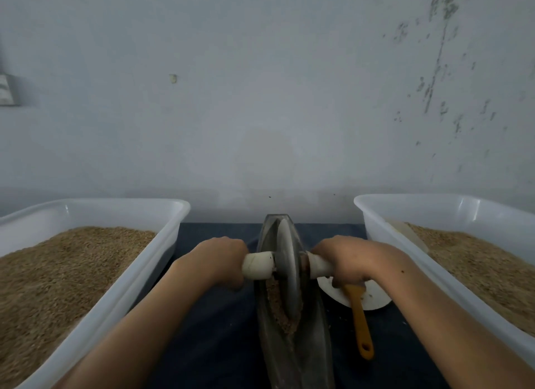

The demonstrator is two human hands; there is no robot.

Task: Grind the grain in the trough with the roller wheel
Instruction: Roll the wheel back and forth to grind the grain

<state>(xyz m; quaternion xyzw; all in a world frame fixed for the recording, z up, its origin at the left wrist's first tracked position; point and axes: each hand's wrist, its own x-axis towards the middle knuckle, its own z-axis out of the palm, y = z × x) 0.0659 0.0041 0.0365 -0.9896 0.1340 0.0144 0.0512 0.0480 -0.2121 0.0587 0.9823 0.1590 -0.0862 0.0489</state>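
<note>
A dark, boat-shaped metal trough (314, 342) lies lengthwise in front of me on a dark cloth. A grey roller wheel (288, 270) stands upright in it, toward the far half. Its white axle handle (257, 265) sticks out on both sides. My left hand (220, 258) grips the left end of the handle, and my right hand (344, 258) grips the right end. Brown crushed grain (279, 310) lies in the trough groove just in front of the wheel.
A white tub (121, 284) of brown grain stands at the left, another white tub (385, 215) of grain at the right. A white dish (373, 299) with an orange-handled tool (360, 325) lies right of the trough. A pale wall rises close behind.
</note>
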